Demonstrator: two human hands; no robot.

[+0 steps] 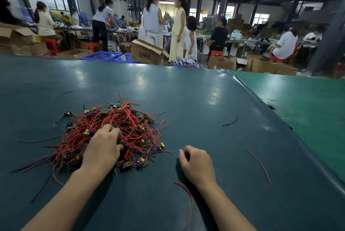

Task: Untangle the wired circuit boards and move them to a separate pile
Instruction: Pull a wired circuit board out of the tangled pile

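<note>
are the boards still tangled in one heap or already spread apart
Still one tangled heap: red wires cross over the boards. The left hand rests on it; the right hand holds none.

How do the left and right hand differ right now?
The left hand lies on the tangled pile of red-wired boards, fingers dug into the wires; the right hand rests on the bare dark green table, apart from the pile. What the left hand's fingers hold is hidden; the right hand's fingers are loosely curled, and nothing shows in them. Both are bare, palm down.
</note>
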